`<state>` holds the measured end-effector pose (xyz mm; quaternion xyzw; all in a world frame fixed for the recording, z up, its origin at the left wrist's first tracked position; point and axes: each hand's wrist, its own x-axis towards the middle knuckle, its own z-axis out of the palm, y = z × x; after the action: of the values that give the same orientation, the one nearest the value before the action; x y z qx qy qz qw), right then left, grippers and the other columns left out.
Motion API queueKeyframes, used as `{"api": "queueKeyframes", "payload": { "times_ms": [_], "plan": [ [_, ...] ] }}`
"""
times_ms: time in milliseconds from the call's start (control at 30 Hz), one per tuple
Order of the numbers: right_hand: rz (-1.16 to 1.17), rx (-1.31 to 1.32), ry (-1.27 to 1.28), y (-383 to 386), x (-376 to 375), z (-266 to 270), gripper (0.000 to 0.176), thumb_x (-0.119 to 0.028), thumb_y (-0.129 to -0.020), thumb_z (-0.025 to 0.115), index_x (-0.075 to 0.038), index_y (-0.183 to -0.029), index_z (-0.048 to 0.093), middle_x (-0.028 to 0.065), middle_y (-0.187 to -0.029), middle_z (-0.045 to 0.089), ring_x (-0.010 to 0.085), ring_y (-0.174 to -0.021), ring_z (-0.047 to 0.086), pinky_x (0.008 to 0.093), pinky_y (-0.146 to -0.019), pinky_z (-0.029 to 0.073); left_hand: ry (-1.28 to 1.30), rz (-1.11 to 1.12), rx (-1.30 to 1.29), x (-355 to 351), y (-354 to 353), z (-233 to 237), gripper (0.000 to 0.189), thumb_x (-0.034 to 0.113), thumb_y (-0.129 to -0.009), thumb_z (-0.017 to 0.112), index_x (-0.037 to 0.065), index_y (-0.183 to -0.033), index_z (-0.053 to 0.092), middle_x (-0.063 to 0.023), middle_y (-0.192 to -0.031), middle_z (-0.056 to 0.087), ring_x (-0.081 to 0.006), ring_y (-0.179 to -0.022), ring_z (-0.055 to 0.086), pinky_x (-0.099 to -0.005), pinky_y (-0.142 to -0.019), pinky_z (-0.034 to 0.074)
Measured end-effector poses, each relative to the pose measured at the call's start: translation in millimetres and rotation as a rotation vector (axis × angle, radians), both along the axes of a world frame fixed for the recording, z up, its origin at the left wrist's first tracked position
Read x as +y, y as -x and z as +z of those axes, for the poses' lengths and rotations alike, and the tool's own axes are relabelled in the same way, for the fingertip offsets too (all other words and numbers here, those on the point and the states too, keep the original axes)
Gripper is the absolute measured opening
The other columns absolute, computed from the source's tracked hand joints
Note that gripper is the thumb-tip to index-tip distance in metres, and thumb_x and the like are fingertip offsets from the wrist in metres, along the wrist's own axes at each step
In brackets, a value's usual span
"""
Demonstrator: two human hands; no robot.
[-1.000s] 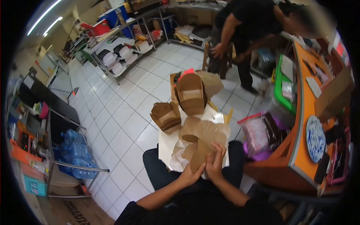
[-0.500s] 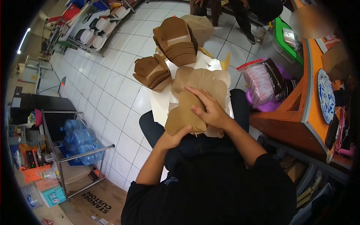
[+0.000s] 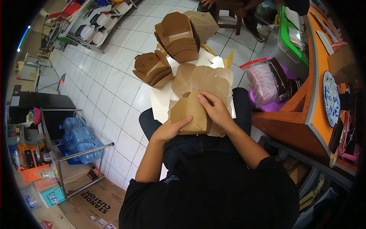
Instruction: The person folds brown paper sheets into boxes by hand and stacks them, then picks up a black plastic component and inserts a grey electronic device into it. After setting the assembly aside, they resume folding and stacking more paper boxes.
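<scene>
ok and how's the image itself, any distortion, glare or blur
Head view: black corners, wide-angle distortion across the floor tiles; head view: the white sheet looks bright, nearly washed out; head view: cardboard lettering reads clearly, shirt lettering is smeared, folded box fairly sharp.

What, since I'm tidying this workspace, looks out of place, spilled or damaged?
Nothing looks spilled, and the held carton shows no visible tear. Mildly odd: the blue jugs at picture left lie on their sides rather than upright, though perhaps stored that way.

Both arms (image 3: 150,162) angled inward
Left hand (image 3: 167,130) thumb uppermost, right hand (image 3: 218,111) slightly farther forward, both gripping
</scene>
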<state>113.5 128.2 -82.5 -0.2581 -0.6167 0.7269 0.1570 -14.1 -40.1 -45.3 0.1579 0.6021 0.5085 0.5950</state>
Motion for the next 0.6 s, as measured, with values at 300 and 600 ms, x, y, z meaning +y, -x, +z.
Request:
{"api": "queueKeyframes", "payload": {
  "times_ms": [300,600],
  "plan": [
    [0.08,-0.065,0.079,-16,-2,-34,0.038,-0.028,-0.108,0.055,0.004,-0.123,0.067,0.0052,-0.101,0.072,0.0114,-0.091,0.062,0.028,-0.084,0.05,0.099,0.003,-0.045,7,-7,-28,0.052,0.033,-0.101,0.066,0.0,-0.139,0.055,-0.0115,-0.124,0.068,-0.0192,-0.11,0.066,-0.0322,-0.092,0.053],
    [0.068,0.137,-0.864,-24,23,-21,0.032,-0.006,-0.09,0.065,-0.011,-0.12,0.073,0.012,-0.118,0.074,0.0285,-0.104,0.072,0.0368,-0.089,0.059,0.066,0.143,-0.066,27,-15,-22,0.046,0.023,-0.104,0.061,-0.001,-0.142,0.051,-0.0131,-0.126,0.066,-0.0213,-0.113,0.066,-0.0338,-0.093,0.054]
  ]
}}
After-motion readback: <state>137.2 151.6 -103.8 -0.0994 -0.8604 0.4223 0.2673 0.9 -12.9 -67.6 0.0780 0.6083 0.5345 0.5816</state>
